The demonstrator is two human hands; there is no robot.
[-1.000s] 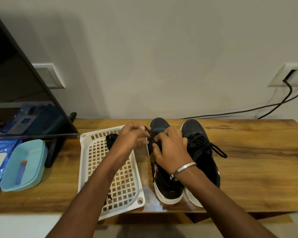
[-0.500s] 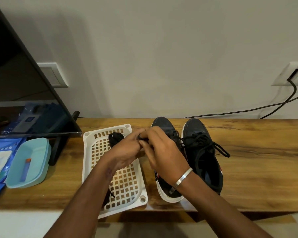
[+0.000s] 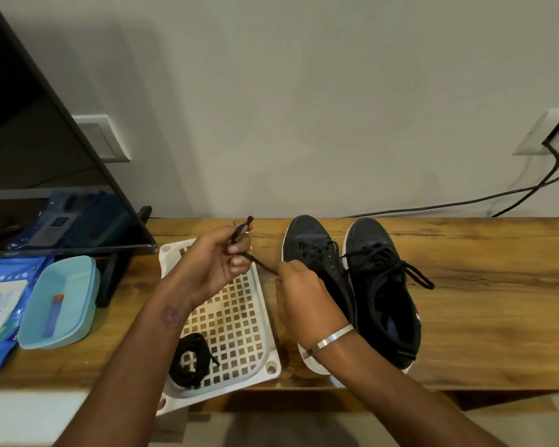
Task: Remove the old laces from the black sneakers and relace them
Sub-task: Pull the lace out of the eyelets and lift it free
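Observation:
Two black sneakers stand side by side on the wooden table (image 3: pixel 484 317), toes toward the wall. The left sneaker (image 3: pixel 310 250) has a loose lace in its front eyelets; the right sneaker (image 3: pixel 384 285) is laced with a bow. My left hand (image 3: pixel 213 266) is raised over the white basket, fingers closed on a black lace (image 3: pixel 259 262) whose end sticks up above the thumb. The lace runs taut down to my right hand (image 3: pixel 300 295), which pinches it beside the left sneaker. A silver bangle circles my right wrist.
The white perforated basket (image 3: pixel 239 321) lies left of the sneakers, with a coiled black lace (image 3: pixel 189 356) in its near corner. Further left are a teal tray (image 3: pixel 62 304), blue wipe packs (image 3: pixel 0 304) and a tilted TV screen (image 3: pixel 46 162). Black cables (image 3: pixel 465 201) run along the wall.
My hands were together over the left sneaker's eyelets; now they are apart. The left hand has drawn the lace up and left, and the right hand has slid toward the basket.

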